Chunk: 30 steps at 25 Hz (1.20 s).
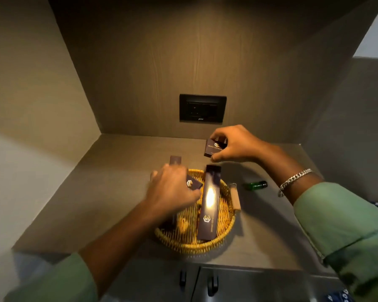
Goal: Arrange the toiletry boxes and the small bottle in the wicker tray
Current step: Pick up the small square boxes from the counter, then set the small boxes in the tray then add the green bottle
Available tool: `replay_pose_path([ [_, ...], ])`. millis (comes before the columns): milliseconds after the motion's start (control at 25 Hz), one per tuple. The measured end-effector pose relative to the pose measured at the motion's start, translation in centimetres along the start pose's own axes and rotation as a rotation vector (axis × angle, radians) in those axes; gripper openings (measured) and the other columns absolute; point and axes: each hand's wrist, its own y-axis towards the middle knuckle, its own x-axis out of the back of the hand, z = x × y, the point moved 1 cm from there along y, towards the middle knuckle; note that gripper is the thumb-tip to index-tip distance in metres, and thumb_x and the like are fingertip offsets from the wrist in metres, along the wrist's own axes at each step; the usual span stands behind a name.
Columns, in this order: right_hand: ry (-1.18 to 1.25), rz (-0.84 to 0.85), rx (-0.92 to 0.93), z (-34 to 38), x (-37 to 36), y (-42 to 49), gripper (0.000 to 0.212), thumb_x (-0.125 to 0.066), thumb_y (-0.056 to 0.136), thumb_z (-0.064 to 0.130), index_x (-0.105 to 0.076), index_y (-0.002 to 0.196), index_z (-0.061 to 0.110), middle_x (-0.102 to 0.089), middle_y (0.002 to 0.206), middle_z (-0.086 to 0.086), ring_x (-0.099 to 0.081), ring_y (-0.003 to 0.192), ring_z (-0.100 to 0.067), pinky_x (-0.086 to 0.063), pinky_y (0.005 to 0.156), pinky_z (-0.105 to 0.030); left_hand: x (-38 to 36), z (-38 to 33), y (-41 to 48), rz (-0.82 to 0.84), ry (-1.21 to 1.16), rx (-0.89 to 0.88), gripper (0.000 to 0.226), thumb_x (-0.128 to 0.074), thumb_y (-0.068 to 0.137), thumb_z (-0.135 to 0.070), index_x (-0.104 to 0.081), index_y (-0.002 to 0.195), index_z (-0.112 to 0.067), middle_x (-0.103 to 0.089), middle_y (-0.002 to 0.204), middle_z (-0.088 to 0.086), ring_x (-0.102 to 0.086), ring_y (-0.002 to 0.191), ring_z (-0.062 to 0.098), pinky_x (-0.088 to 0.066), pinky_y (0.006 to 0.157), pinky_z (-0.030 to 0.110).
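Note:
A round wicker tray (205, 244) sits on the counter, with a long dark box (208, 205) lying across it, its far end over the rim. My left hand (170, 190) is over the tray's left side, shut on a small dark box (193, 184) with a gold logo. Another dark box (175, 160) pokes out behind that hand. My right hand (234, 143) holds a small dark box (213, 148) in the air behind the tray. A small green bottle (255, 185) lies on its side on the counter right of the tray.
The counter (118, 171) sits in a niche with walls left, back and right. A black socket plate (202, 108) is on the back wall. The tray's wooden handle (235, 200) sticks out on its right. Cabinet door handles (212, 284) are below the front edge.

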Motion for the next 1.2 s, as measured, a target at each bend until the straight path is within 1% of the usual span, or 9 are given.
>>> replay_pose_path([
  [120,0.071,0.062,0.044,2.2,-1.2,-0.6,0.056,-0.083,0.07,0.031,-0.059,0.12,0.019,-0.06,0.107,0.002,-0.06,0.096,-0.016,-0.054,0.072,-0.026,-2.2,-0.1,-2.4,-0.073,0.149,-0.026,0.053,-0.059,0.071,-0.066,-0.058,0.103,-0.023,-0.064,0.109,0.0,-0.05,0.106,0.022,-0.04,0.092,0.049],
  [280,0.073,0.158,0.032,3.4,-3.4,-1.1,0.055,-0.081,0.072,0.031,-0.058,0.121,0.02,-0.058,0.112,0.0,-0.057,0.099,-0.017,-0.05,0.066,-0.022,-3.9,0.1,-4.0,-0.157,0.187,-0.053,0.063,-0.052,0.072,-0.072,-0.058,0.109,-0.022,-0.064,0.116,0.001,-0.048,0.11,0.023,-0.035,0.096,0.051],
  [440,0.029,0.202,0.032,4.1,-5.3,-1.6,0.055,-0.08,0.074,0.031,-0.058,0.123,0.02,-0.062,0.119,-0.005,-0.06,0.103,-0.022,-0.058,0.08,-0.036,-4.4,0.8,-5.2,-0.216,0.277,-0.045,0.069,-0.049,0.073,-0.076,-0.063,0.103,-0.016,-0.055,0.117,0.007,-0.042,0.108,0.024,-0.037,0.092,0.044],
  [600,-0.086,0.226,0.055,4.9,-6.4,-1.8,0.062,-0.083,0.068,0.037,-0.059,0.123,0.02,-0.063,0.117,-0.005,-0.06,0.1,-0.022,-0.058,0.081,-0.04,-3.5,0.9,-5.8,-0.153,0.385,-0.115,0.072,-0.041,0.077,-0.076,-0.071,0.093,-0.013,-0.052,0.117,0.007,-0.039,0.11,0.026,-0.036,0.084,0.043],
  [760,-0.221,0.284,0.085,5.9,-7.6,-1.6,0.068,-0.085,0.061,0.047,-0.063,0.12,0.021,-0.066,0.109,-0.001,-0.062,0.096,-0.023,-0.058,0.08,-0.043,-3.0,1.5,-6.9,-0.052,0.364,-0.188,0.065,-0.048,0.076,-0.072,-0.068,0.107,-0.017,-0.051,0.124,0.004,-0.038,0.114,0.025,-0.038,0.087,0.041],
  [880,-0.373,0.331,0.12,6.4,-8.6,-1.5,0.06,-0.084,0.061,0.05,-0.067,0.112,0.023,-0.068,0.102,-0.001,-0.062,0.089,-0.023,-0.056,0.075,-0.041,-2.5,1.7,-6.9,-0.001,0.381,-0.209,0.06,-0.058,0.078,-0.064,-0.064,0.115,-0.017,-0.052,0.124,0.004,-0.039,0.114,0.024,-0.039,0.089,0.04],
  [1000,-0.399,0.354,0.124,6.5,-8.5,-1.5,0.061,-0.083,0.06,0.054,-0.068,0.11,0.023,-0.069,0.101,0.0,-0.063,0.09,-0.024,-0.055,0.077,-0.041,-2.2,1.6,-6.8,0.023,0.355,-0.22,0.056,-0.063,0.079,-0.056,-0.062,0.117,-0.016,-0.053,0.122,0.004,-0.04,0.113,0.023,-0.042,0.089,0.039],
  [1120,-0.254,0.366,0.094,6.3,-7.9,-2.1,0.069,-0.082,0.065,0.052,-0.064,0.123,0.018,-0.069,0.115,-0.001,-0.063,0.103,-0.023,-0.054,0.088,-0.043,-1.8,2.0,-7.0,-0.054,0.168,-0.239,0.048,-0.064,0.079,-0.05,-0.062,0.114,-0.017,-0.057,0.115,0.004,-0.044,0.107,0.021,-0.044,0.082,0.035],
  [1200,-0.129,0.285,0.083,5.8,-6.8,-2.5,0.067,-0.078,0.072,0.05,-0.061,0.127,0.015,-0.069,0.118,-0.003,-0.063,0.105,-0.021,-0.053,0.09,-0.04,-0.9,2.5,-6.0,-0.211,0.035,-0.25,0.048,-0.058,0.081,-0.049,-0.061,0.117,-0.017,-0.059,0.111,0.006,-0.048,0.103,0.021,-0.042,0.077,0.034],
])
